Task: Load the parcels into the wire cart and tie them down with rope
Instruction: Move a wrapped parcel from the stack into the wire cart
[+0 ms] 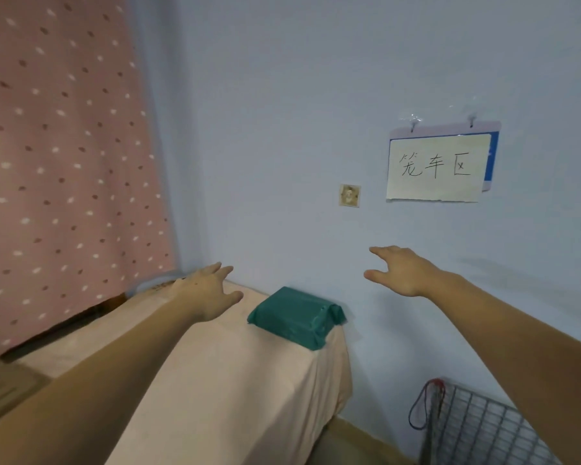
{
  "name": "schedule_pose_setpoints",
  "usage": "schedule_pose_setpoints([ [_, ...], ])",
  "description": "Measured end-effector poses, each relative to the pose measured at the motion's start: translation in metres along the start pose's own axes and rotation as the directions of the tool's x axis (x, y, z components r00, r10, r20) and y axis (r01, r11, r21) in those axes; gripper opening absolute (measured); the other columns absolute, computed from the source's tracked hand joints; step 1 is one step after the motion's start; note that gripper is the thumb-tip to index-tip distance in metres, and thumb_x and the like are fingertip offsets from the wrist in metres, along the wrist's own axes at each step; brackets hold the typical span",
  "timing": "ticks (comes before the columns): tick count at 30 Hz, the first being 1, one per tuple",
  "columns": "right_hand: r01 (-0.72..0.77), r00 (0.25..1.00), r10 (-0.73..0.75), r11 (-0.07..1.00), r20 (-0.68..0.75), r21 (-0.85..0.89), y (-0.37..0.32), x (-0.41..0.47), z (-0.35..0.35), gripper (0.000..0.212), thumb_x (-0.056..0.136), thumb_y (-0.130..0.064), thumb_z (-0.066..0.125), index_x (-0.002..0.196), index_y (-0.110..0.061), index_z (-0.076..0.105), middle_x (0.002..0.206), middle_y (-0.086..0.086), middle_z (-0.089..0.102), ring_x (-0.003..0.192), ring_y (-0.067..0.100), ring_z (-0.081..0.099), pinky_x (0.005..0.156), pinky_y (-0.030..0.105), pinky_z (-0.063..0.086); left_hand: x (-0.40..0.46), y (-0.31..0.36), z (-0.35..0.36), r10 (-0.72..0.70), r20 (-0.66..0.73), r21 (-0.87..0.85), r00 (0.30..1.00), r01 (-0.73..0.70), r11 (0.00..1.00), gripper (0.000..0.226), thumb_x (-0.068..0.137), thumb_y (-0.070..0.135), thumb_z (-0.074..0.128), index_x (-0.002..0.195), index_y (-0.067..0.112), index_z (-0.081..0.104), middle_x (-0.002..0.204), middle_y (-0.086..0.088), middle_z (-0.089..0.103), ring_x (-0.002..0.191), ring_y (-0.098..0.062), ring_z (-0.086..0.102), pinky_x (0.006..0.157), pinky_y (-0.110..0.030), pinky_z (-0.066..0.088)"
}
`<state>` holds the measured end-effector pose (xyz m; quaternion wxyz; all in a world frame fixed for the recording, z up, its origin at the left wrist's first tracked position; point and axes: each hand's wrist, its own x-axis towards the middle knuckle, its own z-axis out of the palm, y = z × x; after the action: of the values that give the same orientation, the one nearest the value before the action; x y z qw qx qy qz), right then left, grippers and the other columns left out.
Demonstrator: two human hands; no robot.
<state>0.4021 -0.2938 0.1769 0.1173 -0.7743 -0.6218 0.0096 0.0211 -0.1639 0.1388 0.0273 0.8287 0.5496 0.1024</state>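
Observation:
A green plastic-wrapped parcel (297, 316) lies at the far right end of a table covered in a peach cloth (235, 374). My left hand (212, 290) hovers over the cloth just left of the parcel, fingers apart and empty. Up in the air to the parcel's right, in front of the wall, my right hand (399, 271) is also spread and empty. The wire cart (483, 427) shows at the lower right, partly hidden by my right forearm. A red and blue rope (423, 406) hangs on the cart's left edge.
A pale blue wall stands close behind the table, with a handwritten paper sign (436, 167) and a small socket plate (349, 195). A pink dotted curtain (64, 156) hangs at the left. A brown cardboard surface (4, 391) shows at the lower left.

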Motion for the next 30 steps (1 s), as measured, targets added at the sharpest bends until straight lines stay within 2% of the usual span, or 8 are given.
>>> schedule_pose_setpoints([
  [7,-0.017,0.999,0.016,1.0,0.041,0.022,0.013,0.098,0.035,0.076,0.097,-0.061,0.048,0.159,-0.024,0.025,0.164,0.005,0.028,0.148,0.028,0.03,0.118,0.042,0.027,0.079,-0.015,0.022,0.003,0.022,0.067,1.0,-0.005,0.998,0.075,0.098,0.062,0.042,0.16,0.026,0.021,0.166,0.0,0.025,0.15,-0.024,0.028,0.12,-0.041,0.023],
  [14,-0.054,0.992,0.05,0.998,0.114,0.031,0.029,0.182,0.073,0.078,0.095,-0.066,0.047,0.159,-0.028,0.024,0.165,0.0,0.027,0.15,0.024,0.027,0.12,0.044,0.026,0.177,-0.042,0.068,-0.019,0.058,-0.034,0.998,0.021,0.999,0.077,0.094,0.062,0.049,0.158,0.025,0.027,0.161,-0.005,0.035,0.146,-0.028,0.034,0.117,-0.042,0.031],
  [22,-0.115,0.981,0.112,0.993,0.159,0.012,0.054,0.27,0.115,0.079,0.095,-0.068,0.044,0.159,-0.027,0.023,0.165,0.001,0.026,0.149,0.026,0.029,0.12,0.046,0.029,0.304,-0.06,0.131,0.004,0.152,-0.13,0.988,0.017,0.991,0.081,0.092,0.063,0.051,0.158,0.025,0.026,0.162,-0.003,0.034,0.146,-0.026,0.034,0.118,-0.042,0.03],
  [30,-0.264,0.931,0.23,0.96,0.285,0.088,0.081,0.327,0.206,0.075,0.098,-0.061,0.047,0.159,-0.024,0.023,0.165,0.003,0.027,0.148,0.026,0.03,0.119,0.043,0.025,0.401,-0.048,0.225,0.0,0.298,-0.214,0.955,0.067,0.974,0.079,0.091,0.063,0.049,0.157,0.025,0.028,0.161,-0.004,0.035,0.141,-0.029,0.041,0.113,-0.044,0.035],
])
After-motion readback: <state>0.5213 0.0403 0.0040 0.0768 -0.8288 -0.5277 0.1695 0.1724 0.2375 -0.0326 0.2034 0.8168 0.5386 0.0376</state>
